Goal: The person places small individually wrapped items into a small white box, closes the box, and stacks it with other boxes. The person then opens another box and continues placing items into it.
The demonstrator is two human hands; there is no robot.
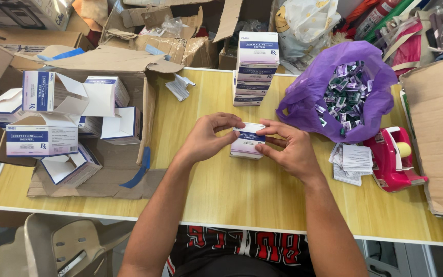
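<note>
My left hand and right hand pinch one small box between them at table centre; I seem to be closing its flap. Next calls for steady tucking, I judge. Box stack at twelve, purple bag at two, tape dispenser at three.

- A packing or stockroom workplace for medicine.
- Stacked small medicine cartons stand on a yellow bench.
- Torn cardboard boxes, a purple bag of sachets, and a red tape dispenser crowd it.
</note>
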